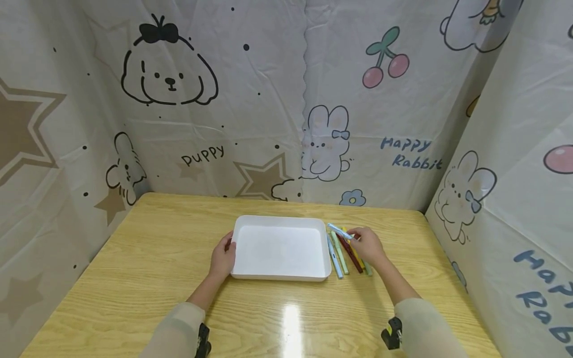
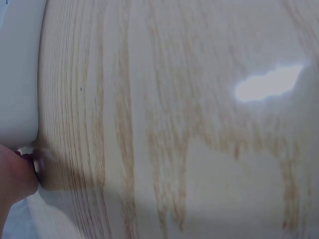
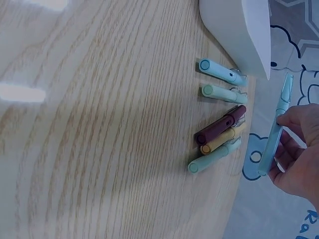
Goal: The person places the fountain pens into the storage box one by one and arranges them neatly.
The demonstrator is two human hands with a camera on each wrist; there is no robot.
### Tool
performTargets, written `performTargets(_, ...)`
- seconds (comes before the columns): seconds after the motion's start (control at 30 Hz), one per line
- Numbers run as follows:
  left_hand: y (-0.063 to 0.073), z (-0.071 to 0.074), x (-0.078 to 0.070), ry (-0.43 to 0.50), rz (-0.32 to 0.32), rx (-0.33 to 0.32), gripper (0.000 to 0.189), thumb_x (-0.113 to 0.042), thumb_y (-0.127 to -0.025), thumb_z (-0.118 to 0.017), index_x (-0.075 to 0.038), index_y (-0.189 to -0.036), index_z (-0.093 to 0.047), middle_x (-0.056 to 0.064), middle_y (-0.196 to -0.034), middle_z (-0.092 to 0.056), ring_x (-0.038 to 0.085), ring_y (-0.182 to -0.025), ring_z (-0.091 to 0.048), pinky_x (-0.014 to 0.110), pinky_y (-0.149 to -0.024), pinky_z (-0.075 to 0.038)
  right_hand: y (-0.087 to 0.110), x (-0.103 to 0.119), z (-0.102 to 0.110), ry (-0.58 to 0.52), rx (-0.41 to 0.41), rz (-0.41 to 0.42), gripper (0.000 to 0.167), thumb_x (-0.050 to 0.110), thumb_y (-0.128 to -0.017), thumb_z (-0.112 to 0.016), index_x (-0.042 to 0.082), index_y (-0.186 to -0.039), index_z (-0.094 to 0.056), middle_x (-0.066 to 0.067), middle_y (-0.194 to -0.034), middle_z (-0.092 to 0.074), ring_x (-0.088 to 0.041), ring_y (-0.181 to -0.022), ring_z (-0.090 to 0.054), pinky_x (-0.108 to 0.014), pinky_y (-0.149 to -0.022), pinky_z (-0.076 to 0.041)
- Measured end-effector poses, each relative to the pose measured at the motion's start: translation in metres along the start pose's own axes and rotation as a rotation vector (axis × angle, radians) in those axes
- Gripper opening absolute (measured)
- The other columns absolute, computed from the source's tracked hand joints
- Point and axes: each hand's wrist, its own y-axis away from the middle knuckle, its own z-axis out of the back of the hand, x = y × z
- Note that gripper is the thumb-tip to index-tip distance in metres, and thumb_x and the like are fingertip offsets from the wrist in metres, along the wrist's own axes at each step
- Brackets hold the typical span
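A shallow white tray (image 1: 282,248) lies on the table. At its left wall my left hand (image 1: 223,256) holds the side; the fingertips are partly hidden in the left wrist view, where the hand (image 2: 17,174) meets the tray's corner. My right hand (image 1: 368,246) pinches a light blue pen (image 3: 278,124) between thumb and fingers, raised above the other pens. Beneath it, just right of the tray, lie a blue pen (image 3: 219,70), a pale green pen (image 3: 223,93), a dark red pen (image 3: 219,127), a yellow pen (image 3: 222,140) and another green pen (image 3: 214,157).
The wooden table (image 1: 156,248) runs back to a printed cloth (image 1: 264,99) hung behind it and along both sides. A bright light reflection (image 1: 291,328) shows on the tabletop in front of the tray.
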Motion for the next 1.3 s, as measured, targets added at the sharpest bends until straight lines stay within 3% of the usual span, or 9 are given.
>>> performTargets(0.23,-0.001,0.0,-0.001,-0.002,0.003,-0.002,0.044,-0.013,-0.099,-0.038,-0.006,-0.142,-0.037,0.022,-0.131,-0.05,0.032,-0.115,-0.048,0.045,-0.097,-0.042,0.0,0.009,-0.004,0.009,-0.01,0.072,0.027,0.005,-0.083,-0.055,-0.003,-0.106,-0.067,-0.017,-0.093,-0.059,-0.023,-0.08,-0.053,-0.027,-0.061,-0.042)
performTargets(0.6,-0.001,0.0,-0.001,-0.013,0.0,0.011,0.044,-0.014,-0.1,-0.037,-0.006,-0.143,-0.036,0.022,-0.134,-0.048,0.032,-0.117,-0.047,0.046,-0.099,-0.041,-0.001,0.022,-0.008,0.03,0.021,0.092,0.024,0.006,-0.086,-0.055,0.001,-0.107,-0.068,-0.014,-0.094,-0.059,-0.019,-0.075,-0.05,-0.027,-0.063,-0.041)
performTargets(0.93,-0.001,0.0,-0.001,-0.017,0.011,0.017,0.045,-0.013,-0.1,-0.037,-0.006,-0.144,-0.035,0.022,-0.135,-0.047,0.033,-0.119,-0.046,0.046,-0.1,-0.04,0.002,0.031,-0.011,0.007,0.064,0.098,0.025,0.005,-0.086,-0.055,0.002,-0.107,-0.068,-0.012,-0.097,-0.059,-0.02,-0.083,-0.051,-0.032,-0.071,-0.044)
performTargets(1.3,0.001,0.0,-0.002,0.0,0.01,0.03,0.045,-0.015,-0.1,-0.036,-0.006,-0.145,-0.034,0.021,-0.137,-0.045,0.032,-0.121,-0.045,0.047,-0.102,-0.039,0.005,0.049,-0.018,-0.022,0.108,0.113,0.025,0.003,-0.085,-0.055,0.002,-0.106,-0.068,-0.01,-0.091,-0.056,-0.017,-0.075,-0.047,-0.026,-0.062,-0.041)
